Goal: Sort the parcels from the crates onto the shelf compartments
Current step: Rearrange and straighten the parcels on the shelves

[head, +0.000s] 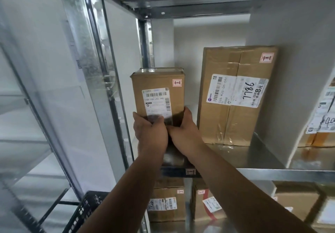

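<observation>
Your left hand [150, 133] and right hand [186, 133] grip the small parcel [157, 91], nearly placed just left of the big parcel [235, 95]; more parcels [165, 203] sit below it, crate [85, 211] contents unseen.

1. The tall brown cardboard parcel [157, 95] is upright at the left end of the grey metal shelf board [235, 155]; the left hand [150, 133] and right hand [184, 129] grip its lower end.
2. The wide brown cardboard box [233, 95] stands right of it, apart, just beside the white divider panel [290, 69].
3. The black plastic crate [87, 207] lies below, at the left.
</observation>
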